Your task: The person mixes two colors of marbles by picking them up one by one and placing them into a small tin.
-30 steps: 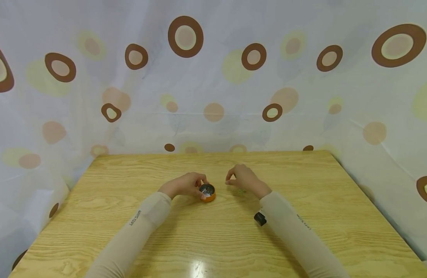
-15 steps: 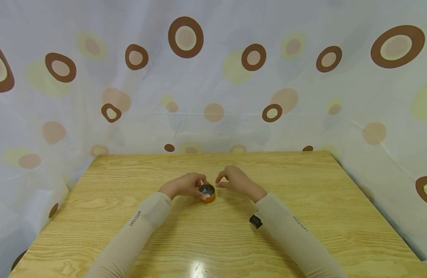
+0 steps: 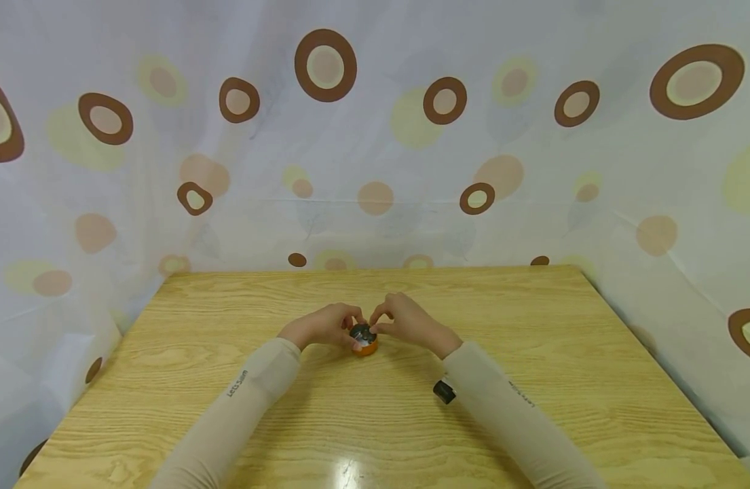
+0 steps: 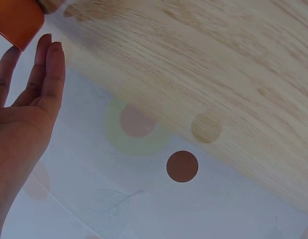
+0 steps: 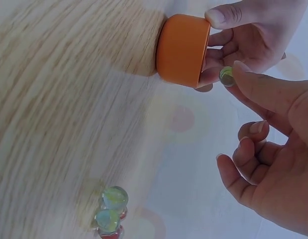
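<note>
A small orange cup [image 3: 366,350] with a dark inside stands on the table, its mouth up. My left hand [image 3: 322,326] grips it by the rim, thumb on the near side and fingers on the far side. In the right wrist view my right hand [image 5: 296,186] pinches a greenish glass marble [image 5: 226,76] between thumb and forefinger, close by the mouth of the cup. The other fingers of that hand curl loosely. Several glass marbles [image 5: 114,198] lie clustered on the table; in the head view the right hand and forearm hide them.
The wooden table [image 3: 350,421] ends at the back against a white curtain [image 3: 375,136] printed with brown, yellow and pink circles. The curtain also hangs along both sides. A black wrist camera [image 3: 444,392] sits under the right sleeve.
My right hand has moved left with the marble, from above the marble cluster to the cup's rim. The left hand and the cup have stayed in place.
</note>
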`<state>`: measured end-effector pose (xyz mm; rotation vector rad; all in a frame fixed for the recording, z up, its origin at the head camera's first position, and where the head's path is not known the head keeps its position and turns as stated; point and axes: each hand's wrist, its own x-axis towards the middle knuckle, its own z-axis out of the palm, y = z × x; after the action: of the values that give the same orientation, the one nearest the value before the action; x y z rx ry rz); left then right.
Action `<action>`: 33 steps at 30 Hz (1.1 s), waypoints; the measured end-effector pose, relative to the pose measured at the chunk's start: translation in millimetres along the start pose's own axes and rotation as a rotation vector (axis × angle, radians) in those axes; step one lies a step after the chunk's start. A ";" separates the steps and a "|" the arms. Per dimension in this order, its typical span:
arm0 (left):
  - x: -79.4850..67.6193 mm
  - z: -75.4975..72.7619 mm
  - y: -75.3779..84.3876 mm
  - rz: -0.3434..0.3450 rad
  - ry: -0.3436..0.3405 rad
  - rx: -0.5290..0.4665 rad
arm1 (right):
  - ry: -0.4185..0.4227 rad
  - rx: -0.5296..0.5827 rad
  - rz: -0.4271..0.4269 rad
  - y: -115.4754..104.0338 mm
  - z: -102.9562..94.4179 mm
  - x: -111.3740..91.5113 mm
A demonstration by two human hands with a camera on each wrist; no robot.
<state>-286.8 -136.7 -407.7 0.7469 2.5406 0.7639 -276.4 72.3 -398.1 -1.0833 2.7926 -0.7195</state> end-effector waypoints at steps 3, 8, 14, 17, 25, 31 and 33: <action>-0.2 -0.8 -0.6 0.003 -0.004 0.005 | -0.001 0.003 0.007 -1.7 0.4 0.1; -0.7 -2.5 0.4 0.009 -0.006 0.005 | 0.007 0.005 0.011 -3.2 1.7 1.7; -1.2 -3.1 1.3 0.014 -0.011 0.005 | 0.017 -0.019 -0.029 -5.9 4.6 4.7; -0.8 -3.1 1.9 0.025 -0.013 0.007 | 0.018 -0.018 -0.026 -6.7 6.4 5.2; -1.0 -3.2 1.2 0.026 -0.008 0.009 | 0.023 -0.031 -0.030 -7.6 10.7 8.3; -0.6 -2.2 -1.1 0.042 -0.011 -0.001 | 0.028 -0.017 -0.022 -8.4 11.2 9.1; -0.8 -2.6 -1.3 0.041 -0.011 -0.002 | 0.030 -0.015 -0.020 -8.2 10.2 8.6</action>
<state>-288.0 -139.1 -406.3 0.8027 2.5218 0.7727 -275.5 57.4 -402.6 -1.1136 2.8201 -0.7241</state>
